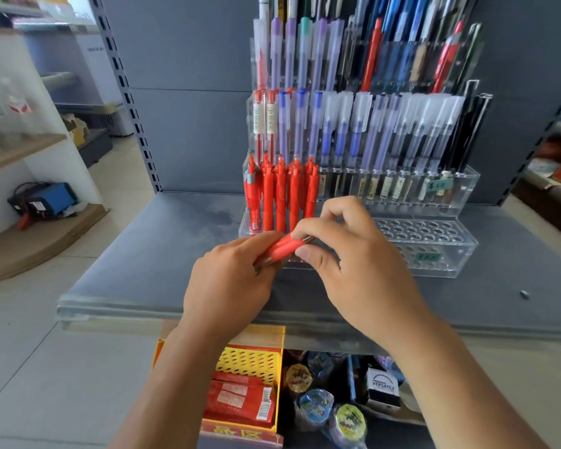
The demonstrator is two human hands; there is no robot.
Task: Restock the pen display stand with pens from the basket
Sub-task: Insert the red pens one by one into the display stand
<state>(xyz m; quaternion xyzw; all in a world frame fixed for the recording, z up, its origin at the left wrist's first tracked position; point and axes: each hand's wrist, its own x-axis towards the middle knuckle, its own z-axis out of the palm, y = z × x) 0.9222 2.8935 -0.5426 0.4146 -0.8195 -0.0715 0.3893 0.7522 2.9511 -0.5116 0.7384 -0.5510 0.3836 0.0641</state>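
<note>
left hand (230,280): curled around a small bundle of red pens (285,247), held level between the hands.
yellow basket (250,362): lay below the left forearm, under the shelf edge.
stocked pens (279,196): stood upright just beyond both hands.
right hand (347,254): thumb and forefinger pinched one pen of the bundle.
acrylic display stand (434,251): empty holes lay right of the right hand.
doing it well: likely draw one pen free, turn it upright, seat it fully.

Left hand (230,280) grips red pens (285,247), fingers curled; right hand (360,264) pinches same pens, thumb and forefinger.
</note>
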